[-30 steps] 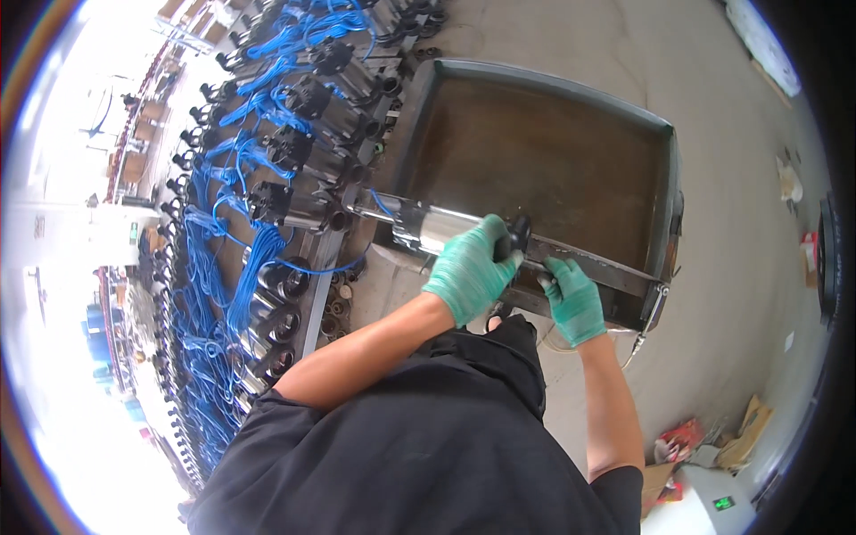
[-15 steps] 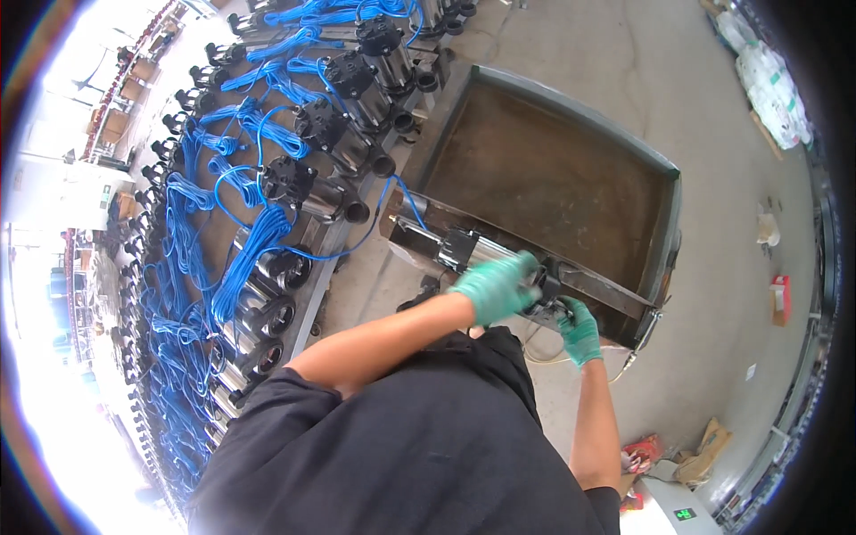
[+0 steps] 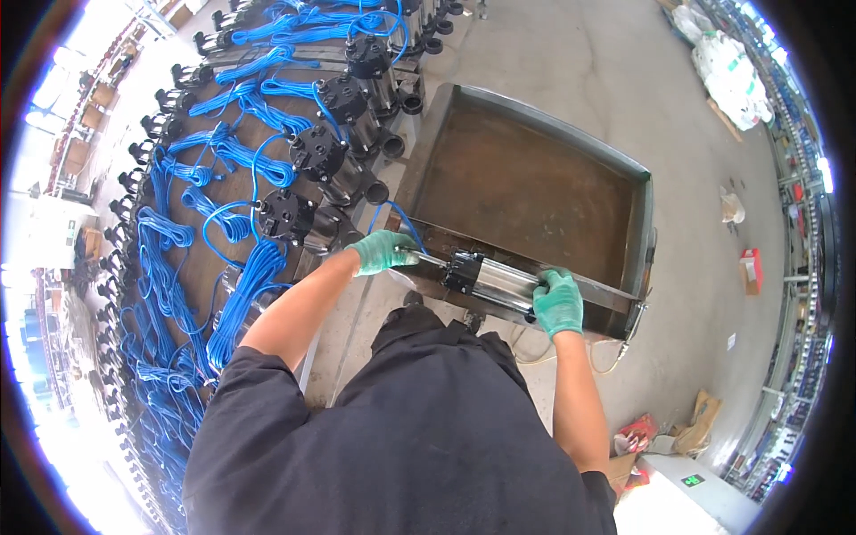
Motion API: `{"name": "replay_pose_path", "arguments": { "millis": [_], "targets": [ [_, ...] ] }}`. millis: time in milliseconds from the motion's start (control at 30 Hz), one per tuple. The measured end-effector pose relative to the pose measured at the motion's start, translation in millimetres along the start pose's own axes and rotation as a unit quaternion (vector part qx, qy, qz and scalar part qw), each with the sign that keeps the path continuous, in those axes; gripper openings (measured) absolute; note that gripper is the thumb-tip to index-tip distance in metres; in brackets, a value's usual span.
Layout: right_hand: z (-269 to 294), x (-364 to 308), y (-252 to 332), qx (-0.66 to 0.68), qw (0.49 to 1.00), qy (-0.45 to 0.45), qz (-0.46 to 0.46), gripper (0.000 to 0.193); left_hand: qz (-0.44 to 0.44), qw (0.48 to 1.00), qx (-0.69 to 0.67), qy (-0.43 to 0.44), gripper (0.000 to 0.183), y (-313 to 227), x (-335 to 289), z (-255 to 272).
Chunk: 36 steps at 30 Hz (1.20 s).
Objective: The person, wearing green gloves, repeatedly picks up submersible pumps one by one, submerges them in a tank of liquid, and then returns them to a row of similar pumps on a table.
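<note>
A shiny metal pump [image 3: 492, 278] with a black cap lies sideways on the near rim of a rusty steel tray [image 3: 535, 187]. My right hand [image 3: 557, 303], in a green glove, grips the pump's right end. My left hand [image 3: 383, 251], also in a green glove, holds the blue cable [image 3: 406, 223] at the pump's black end. The cable arcs up from that end towards the pallet.
To the left, several black-topped metal pumps [image 3: 316, 156] with coiled blue cables [image 3: 241, 285] stand in rows on a pallet. Grey concrete floor [image 3: 580, 80] surrounds the tray. White sacks [image 3: 731, 71] lie far right; cardboard and red scraps [image 3: 660, 432] sit near my right side.
The pump has been laid flat across the tray's near rim. My hands have moved apart, the left to the cable end and the right to the pump's other end.
</note>
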State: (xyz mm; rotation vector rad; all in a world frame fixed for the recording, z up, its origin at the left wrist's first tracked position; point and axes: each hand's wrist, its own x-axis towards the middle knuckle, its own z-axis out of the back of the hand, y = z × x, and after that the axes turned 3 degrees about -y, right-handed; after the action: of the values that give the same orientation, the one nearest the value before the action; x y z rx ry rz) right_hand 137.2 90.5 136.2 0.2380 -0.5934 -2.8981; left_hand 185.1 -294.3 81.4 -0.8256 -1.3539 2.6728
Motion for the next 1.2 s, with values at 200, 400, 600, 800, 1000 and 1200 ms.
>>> {"name": "replay_pose_path", "arguments": {
  "millis": [200,400,600,800,1000,1200],
  "targets": [
    [-12.1,-1.8,-4.1,0.021,0.998,-0.063,0.02,0.018,-0.02,0.999,0.015,0.035,0.049,2.8,6.5,11.4],
    [-15.3,-3.1,-3.8,0.001,0.995,-0.098,0.032,0.015,0.219,0.933,-0.285,0.0,0.053,1.2,22.8,-7.7],
    [-17.8,-4.3,-8.2,0.004,0.994,-0.109,0.023,0.015,0.081,0.977,-0.169,-0.102,0.046,-8.9,-3.7,-16.5],
    [-15.4,-3.6,-3.2,0.016,0.994,-0.105,0.014,0.013,-0.269,0.93,0.214,-0.132,0.046,29.7,-4.2,-6.8],
    [-14.6,-1.7,-2.4,0.019,0.995,-0.099,0.013,0.014,0.239,0.922,-0.306,-0.008,0.05,3.5,13.1,-16.4],
    [-13.4,-3.5,-1.5,0.023,0.994,-0.103,0.006,0.013,0.169,0.962,-0.191,-0.095,0.045,7.9,3.3,-24.2]
  ]
}}
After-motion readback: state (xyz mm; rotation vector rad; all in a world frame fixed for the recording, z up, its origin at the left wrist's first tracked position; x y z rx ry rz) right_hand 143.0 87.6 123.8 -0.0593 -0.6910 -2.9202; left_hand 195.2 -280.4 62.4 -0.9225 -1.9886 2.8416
